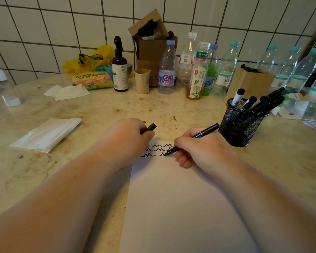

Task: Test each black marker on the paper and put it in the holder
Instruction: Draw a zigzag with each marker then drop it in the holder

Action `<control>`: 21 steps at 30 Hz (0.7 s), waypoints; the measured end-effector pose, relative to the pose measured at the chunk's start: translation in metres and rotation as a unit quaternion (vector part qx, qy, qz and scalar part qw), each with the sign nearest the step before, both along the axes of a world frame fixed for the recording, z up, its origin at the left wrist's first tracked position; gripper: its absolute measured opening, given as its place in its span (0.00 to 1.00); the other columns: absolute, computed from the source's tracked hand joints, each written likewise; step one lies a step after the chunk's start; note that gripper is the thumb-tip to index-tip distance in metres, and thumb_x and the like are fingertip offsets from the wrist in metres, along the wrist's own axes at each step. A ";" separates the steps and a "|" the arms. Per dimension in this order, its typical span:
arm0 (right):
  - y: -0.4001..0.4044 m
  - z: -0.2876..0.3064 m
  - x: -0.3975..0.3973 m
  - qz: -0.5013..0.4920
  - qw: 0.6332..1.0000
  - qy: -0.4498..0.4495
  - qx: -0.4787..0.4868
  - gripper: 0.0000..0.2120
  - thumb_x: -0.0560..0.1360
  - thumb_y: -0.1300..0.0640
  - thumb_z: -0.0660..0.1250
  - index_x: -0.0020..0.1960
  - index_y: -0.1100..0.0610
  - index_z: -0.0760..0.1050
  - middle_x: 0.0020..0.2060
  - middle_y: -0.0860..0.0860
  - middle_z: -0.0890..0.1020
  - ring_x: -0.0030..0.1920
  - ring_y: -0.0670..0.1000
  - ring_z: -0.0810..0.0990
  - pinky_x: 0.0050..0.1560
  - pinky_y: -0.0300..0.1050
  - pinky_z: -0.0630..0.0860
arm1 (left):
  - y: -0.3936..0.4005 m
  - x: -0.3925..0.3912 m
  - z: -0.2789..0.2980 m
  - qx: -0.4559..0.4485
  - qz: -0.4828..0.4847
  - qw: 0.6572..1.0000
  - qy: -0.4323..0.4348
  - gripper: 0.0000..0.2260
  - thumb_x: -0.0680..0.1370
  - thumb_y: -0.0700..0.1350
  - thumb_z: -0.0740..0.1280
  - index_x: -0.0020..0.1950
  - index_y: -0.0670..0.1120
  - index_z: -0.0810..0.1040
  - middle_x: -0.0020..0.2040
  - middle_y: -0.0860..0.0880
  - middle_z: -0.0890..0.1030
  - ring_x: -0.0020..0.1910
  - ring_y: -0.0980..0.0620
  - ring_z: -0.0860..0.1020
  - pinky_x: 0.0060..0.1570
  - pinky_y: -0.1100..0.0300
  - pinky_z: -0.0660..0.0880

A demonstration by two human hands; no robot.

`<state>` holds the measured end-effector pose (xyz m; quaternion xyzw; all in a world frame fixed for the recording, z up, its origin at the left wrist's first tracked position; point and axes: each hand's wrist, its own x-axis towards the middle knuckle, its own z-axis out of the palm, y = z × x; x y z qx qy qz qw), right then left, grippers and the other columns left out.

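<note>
A white sheet of paper point(175, 207) lies on the counter in front of me, with several black squiggle lines near its top edge. My right hand point(199, 148) grips a black marker point(202, 134) whose tip touches the paper at the end of the lowest squiggle row. My left hand point(128, 137) rests on the paper's top left corner and holds the marker's black cap point(150, 128). A black mesh holder point(242, 123) stands just right of my right hand, with several black markers point(263, 105) leaning in it.
Plastic bottles point(167, 70), a brown spray bottle point(119, 70), a beige cup point(142, 81) and a cardboard box point(150, 42) line the tiled wall. A folded white packet point(47, 134) lies left. A brown paper bag point(250, 81) stands behind the holder.
</note>
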<state>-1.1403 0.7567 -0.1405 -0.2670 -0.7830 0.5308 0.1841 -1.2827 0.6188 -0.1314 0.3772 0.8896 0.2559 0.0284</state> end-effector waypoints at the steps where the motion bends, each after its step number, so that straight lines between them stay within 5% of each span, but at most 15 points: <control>1: 0.000 0.000 0.000 -0.003 1.000 0.002 -0.003 0.06 0.67 0.51 0.69 0.39 0.49 0.85 0.33 0.53 0.88 0.33 0.53 0.88 0.37 0.46 0.81 | 0.000 0.000 0.000 0.003 0.001 1.000 -0.003 0.15 0.80 0.56 0.62 0.39 0.52 0.80 0.36 0.52 0.83 0.35 0.53 0.80 0.35 0.56 0.77; 6: 0.001 0.000 0.001 -0.020 0.999 0.015 -0.029 0.08 0.72 0.56 0.70 0.37 0.58 0.83 0.32 0.55 0.88 0.32 0.52 0.87 0.33 0.42 0.81 | -0.001 0.001 0.001 0.008 0.001 1.000 -0.004 0.15 0.80 0.56 0.62 0.39 0.52 0.81 0.36 0.51 0.83 0.34 0.52 0.80 0.34 0.56 0.75; 21: 0.003 0.004 0.002 -0.036 0.999 0.012 -0.033 0.08 0.72 0.61 0.67 0.40 0.66 0.80 0.30 0.57 0.86 0.27 0.52 0.83 0.29 0.43 0.80 | -0.001 0.002 0.000 0.025 0.006 1.000 -0.016 0.15 0.81 0.54 0.61 0.38 0.51 0.80 0.32 0.55 0.81 0.32 0.56 0.78 0.29 0.60 0.69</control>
